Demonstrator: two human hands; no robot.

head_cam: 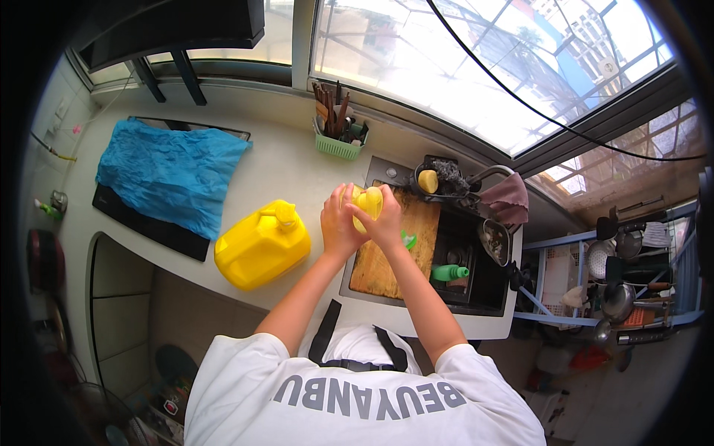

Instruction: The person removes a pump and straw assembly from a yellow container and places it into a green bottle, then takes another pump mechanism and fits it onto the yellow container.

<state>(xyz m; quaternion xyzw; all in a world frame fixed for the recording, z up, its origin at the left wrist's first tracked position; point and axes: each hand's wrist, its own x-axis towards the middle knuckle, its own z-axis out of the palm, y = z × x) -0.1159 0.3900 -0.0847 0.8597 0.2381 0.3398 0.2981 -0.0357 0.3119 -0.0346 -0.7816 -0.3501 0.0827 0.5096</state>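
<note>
Both my left hand (338, 226) and my right hand (384, 218) are wrapped around a small yellow plastic container (368, 203). Its rounded top shows between my fingers, while the rest is hidden by them. I hold it above the left edge of a wooden cutting board (385, 262), which lies beside the sink basin. On the counter to the left of my hands stands a large yellow plastic jug (265, 245) with its cap on. Just past my right wrist, a green plastic piece (410, 240) shows on the board, partly covered.
A green bottle (449, 272) lies in the dark sink (485, 290). Behind it are a faucet with a pink cloth (506, 198) and a caddy with scouring wool (450, 177). A green utensil basket (339, 146) stands by the window. Blue plastic (170, 170) covers the cooktop (150, 220).
</note>
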